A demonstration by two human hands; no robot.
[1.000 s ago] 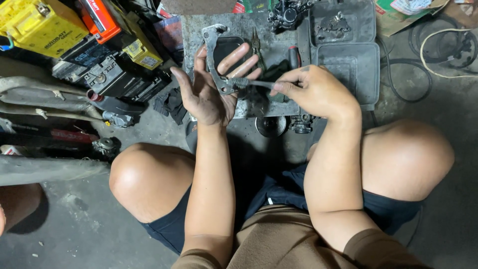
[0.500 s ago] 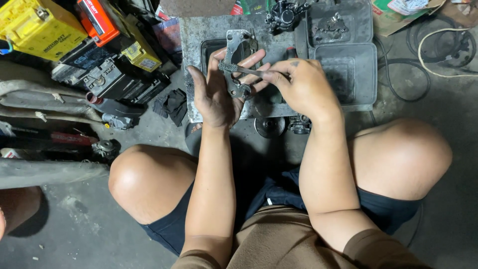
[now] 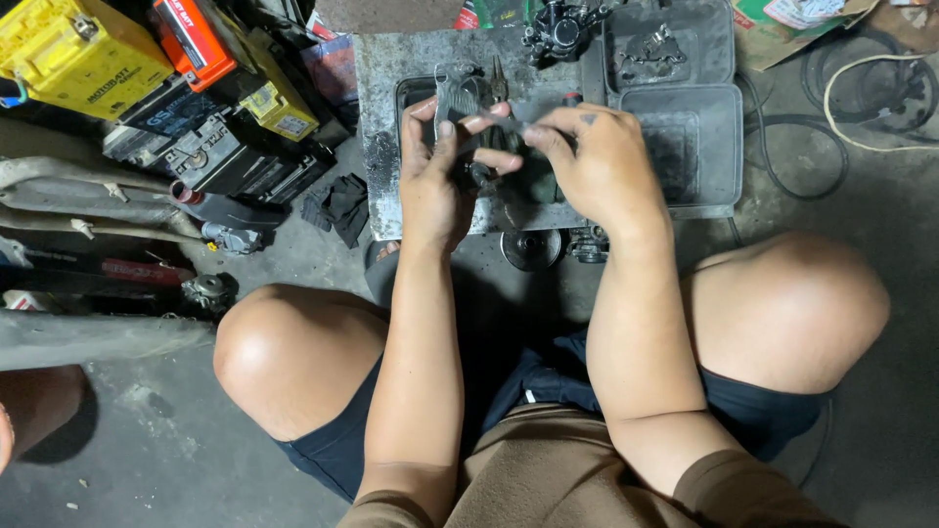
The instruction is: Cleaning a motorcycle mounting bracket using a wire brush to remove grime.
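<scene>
1. Grimy grey concrete floor (image 3: pixel 861 293) makes up the workplace, with the person seated low, knees apart, and a worn grey metal slab (image 3: pixel 381 127) set between them as a bench.
2. Stacked at the upper left are a yellow box-shaped battery (image 3: pixel 73 49) and black batteries beneath it; a dark grey two-compartment plastic tray (image 3: pixel 729 127) sits touching the slab's right edge (one compartment holds a small metal part).
3. Left hand (image 3: pixel 435 181) is raised over the slab, fingers curled closed around a small grey metal bracket-like part (image 3: pixel 452 98), thumb pressed across its front.
4. Right hand (image 3: pixel 592 166) meets it from the right, fingertips pinched narrow on a thin grey metal tool (image 3: pixel 509 122) whose tip lies against the part; what kind of tool it is cannot be told.
5. Judged from this, the step is working the tool tip into the held part. It would go best with the left grip kept firm and low over the slab, so anything that drops lands there and not on the floor.
6. Small loose pieces, a round dark metal disc (image 3: pixel 531 249) among them, lie just below the slab's near edge and could be knocked by a forearm.
</scene>
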